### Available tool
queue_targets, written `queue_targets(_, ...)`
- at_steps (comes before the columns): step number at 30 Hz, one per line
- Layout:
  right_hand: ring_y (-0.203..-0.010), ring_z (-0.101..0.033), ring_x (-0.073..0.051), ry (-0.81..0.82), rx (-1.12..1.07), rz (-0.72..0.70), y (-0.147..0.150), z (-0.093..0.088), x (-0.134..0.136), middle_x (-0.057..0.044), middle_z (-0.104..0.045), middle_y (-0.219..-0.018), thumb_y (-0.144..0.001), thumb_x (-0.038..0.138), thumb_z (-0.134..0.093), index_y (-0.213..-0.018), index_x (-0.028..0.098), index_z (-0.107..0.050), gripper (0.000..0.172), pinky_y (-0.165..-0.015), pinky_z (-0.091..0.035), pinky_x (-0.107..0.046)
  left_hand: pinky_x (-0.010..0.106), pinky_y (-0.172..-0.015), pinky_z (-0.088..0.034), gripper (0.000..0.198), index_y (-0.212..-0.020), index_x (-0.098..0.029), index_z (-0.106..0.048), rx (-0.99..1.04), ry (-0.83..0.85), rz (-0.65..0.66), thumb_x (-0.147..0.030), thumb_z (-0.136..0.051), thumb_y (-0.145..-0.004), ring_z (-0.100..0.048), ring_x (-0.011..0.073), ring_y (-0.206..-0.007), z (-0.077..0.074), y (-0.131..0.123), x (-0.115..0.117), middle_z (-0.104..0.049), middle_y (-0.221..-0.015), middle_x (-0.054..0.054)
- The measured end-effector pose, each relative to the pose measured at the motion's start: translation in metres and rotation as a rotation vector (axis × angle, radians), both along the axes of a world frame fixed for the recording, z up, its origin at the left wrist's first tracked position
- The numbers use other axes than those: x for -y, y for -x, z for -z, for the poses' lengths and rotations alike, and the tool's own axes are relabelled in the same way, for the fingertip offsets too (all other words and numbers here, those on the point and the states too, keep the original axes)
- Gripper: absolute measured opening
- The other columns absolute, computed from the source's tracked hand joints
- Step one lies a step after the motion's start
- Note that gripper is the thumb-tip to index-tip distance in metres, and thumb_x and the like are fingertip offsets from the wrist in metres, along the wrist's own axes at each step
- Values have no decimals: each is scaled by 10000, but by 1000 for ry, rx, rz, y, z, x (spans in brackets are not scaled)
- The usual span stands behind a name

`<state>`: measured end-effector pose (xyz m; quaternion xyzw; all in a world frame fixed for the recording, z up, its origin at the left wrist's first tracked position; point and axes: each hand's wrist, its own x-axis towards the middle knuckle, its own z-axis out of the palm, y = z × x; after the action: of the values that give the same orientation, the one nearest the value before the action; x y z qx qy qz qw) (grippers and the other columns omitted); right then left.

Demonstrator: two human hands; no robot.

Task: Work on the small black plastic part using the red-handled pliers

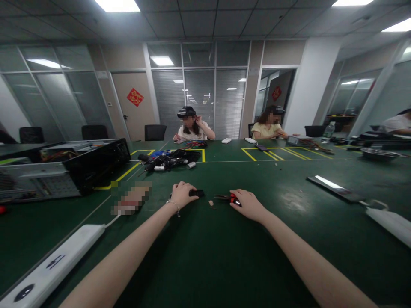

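My left hand rests at the middle of the green table, its fingers closed round a black object that pokes out to the right. To its right, my right hand grips red-handled pliers, whose narrow metal jaws point left. A small pale piece lies on the table between the two hands, touching neither. What the black object is, I cannot make out.
An open computer case stands at the left. Beyond my hands lies a heap of black cables and tools. White power strips flank my arms, with a phone at the right. People sit across the table.
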<state>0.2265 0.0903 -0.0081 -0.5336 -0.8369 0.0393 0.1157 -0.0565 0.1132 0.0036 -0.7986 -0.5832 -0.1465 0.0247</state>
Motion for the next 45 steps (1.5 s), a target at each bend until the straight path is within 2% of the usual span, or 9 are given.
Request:
queue_targets(6,-1103,-417,-244,-22,-18,-13,-1,1,-2,-93,-479,-1196,-777,504,-393,-1189,191,-446,519,-927,-286,-401,389,-807,-293,348,-955,-293,-576,40,-4,87,-530,-560,-701,-429,244,-984,-4,-2,38,-592,-980,-8)
queue_targets(10,-1068,-441,-234,-53,-36,-27,-2,3,-3,-92,-500,-1158,-780,496,-402,-1130,196,-488,468,-909,-302,-402,371,-802,-312,366,-959,-292,-568,132,90,190,-550,-553,-700,-451,223,-943,-2,-7,64,-578,-984,-13)
queue_targets(13,-1077,-434,-232,-61,-39,-26,-3,5,-4,-93,-497,-1160,-781,496,-405,-1139,195,-482,474,-916,-295,-407,366,-802,-318,382,-960,-280,-567,158,128,207,-552,-562,-692,-450,224,-951,1,-10,73,-572,-986,-7)
queue_targets(22,-1088,-423,-227,-44,-27,-25,-2,4,-3,-88,-482,-1179,-785,484,-410,-1156,205,-470,468,-924,-286,-401,361,-811,-320,364,-963,-268,-561,180,129,236,-520,-572,-700,-455,223,-954,4,-10,77,-562,-988,-2)
queue_targets(30,-1054,-433,-240,-25,6,-7,-10,2,-5,-107,-471,-1166,-751,524,-446,-1165,200,-466,527,-889,-325,-376,377,-791,-336,353,-925,-256,-561,184,98,194,-520,-575,-690,-462,236,-929,7,-11,80,-553,-965,9)
queue_targets(36,-972,-472,-230,-31,25,9,-10,-2,-4,-109,-479,-1099,-753,532,-438,-1131,202,-498,506,-815,-374,-343,370,-802,-342,387,-938,-244,-561,197,141,168,-536,-568,-683,-459,241,-954,4,-9,82,-534,-988,25)
queue_targets(45,-953,-471,-230,-32,35,19,-8,-5,-1,-99,-475,-1079,-753,531,-440,-1145,222,-488,501,-786,-390,-348,362,-793,-358,441,-1014,-261,-531,201,185,221,-543,-573,-677,-464,238,-947,0,-6,83,-532,-1005,22)
